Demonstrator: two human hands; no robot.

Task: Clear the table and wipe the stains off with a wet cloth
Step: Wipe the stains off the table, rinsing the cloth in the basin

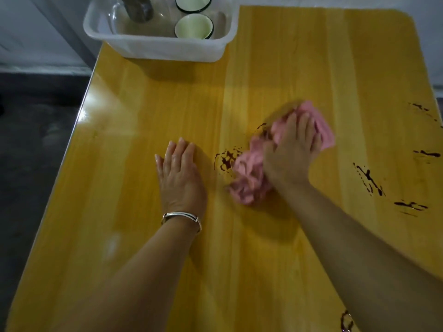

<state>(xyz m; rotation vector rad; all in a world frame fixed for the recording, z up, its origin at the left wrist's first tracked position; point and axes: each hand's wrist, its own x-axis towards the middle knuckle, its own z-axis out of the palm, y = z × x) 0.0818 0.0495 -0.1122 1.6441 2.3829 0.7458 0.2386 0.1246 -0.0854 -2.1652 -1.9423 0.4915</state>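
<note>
A crumpled pink cloth (249,173) lies on the yellow wooden table (143,116), right of centre. My right hand (291,149) presses down on the cloth with its fingers spread over it; the cloth is blurred. A dark brown stain (226,160) shows just left of the cloth. More dark stains (370,179) streak the table's right side, and another stain (346,321) sits near the front edge. My left hand (179,173) rests flat on the table, fingers straight, a silver bangle on its wrist.
A white plastic tub (163,47) stands at the table's far left corner. It holds two pale green cups (193,26), a clear glass item and a dark cylinder. Dark floor lies beyond the table's left edge.
</note>
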